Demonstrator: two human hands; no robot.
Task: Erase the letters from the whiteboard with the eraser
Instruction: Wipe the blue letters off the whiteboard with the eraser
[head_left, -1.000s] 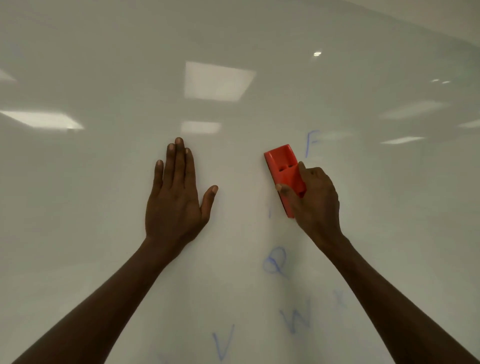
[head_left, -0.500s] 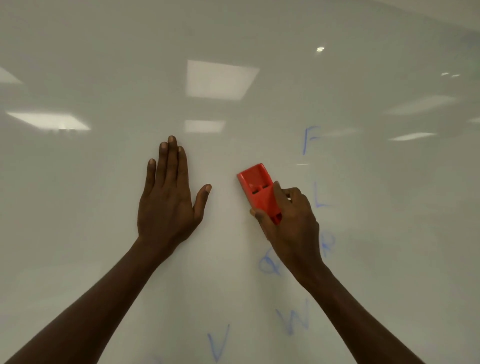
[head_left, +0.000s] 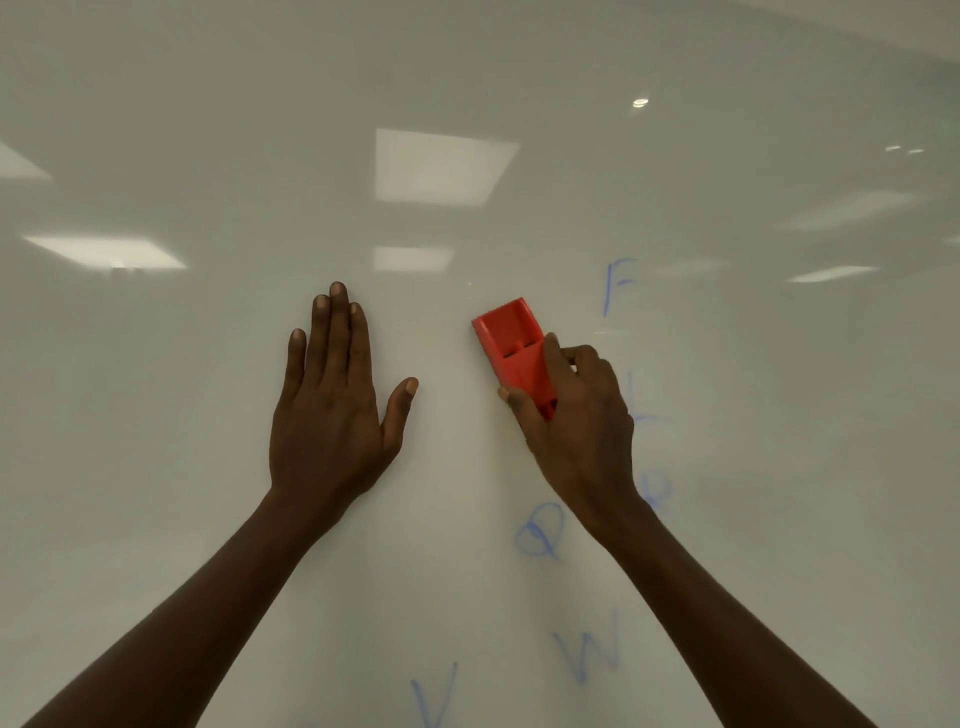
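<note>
The right hand (head_left: 576, 415) grips the red eraser (head_left: 511, 348) against the whiteboard (head_left: 208, 130), thumb curled round its left edge and fingers wrapped over the right side — the lower end of the eraser is hidden under the palm, so only the upper half shows, tilted a little to the left. The left hand (head_left: 330, 410) lies flat on the board, fingers straight and close together, thumb spread out, well apart from the eraser and holding nothing.

Blue letters sit to the right and below. An F (head_left: 615, 286) stands clear just above and right of the eraser. An L (head_left: 641, 402) is half covered by the right hand's knuckles, and the letter under it (head_left: 657, 491) is faint and partly behind the wrist — it may be an R or a B, hard to tell. A Q (head_left: 540, 530) shows beside the right forearm, a W (head_left: 589, 654) lower down, and a V (head_left: 434, 696) is cut off by the bottom edge. Ceiling light reflections (head_left: 439, 166) glare across the glossy surface.
</note>
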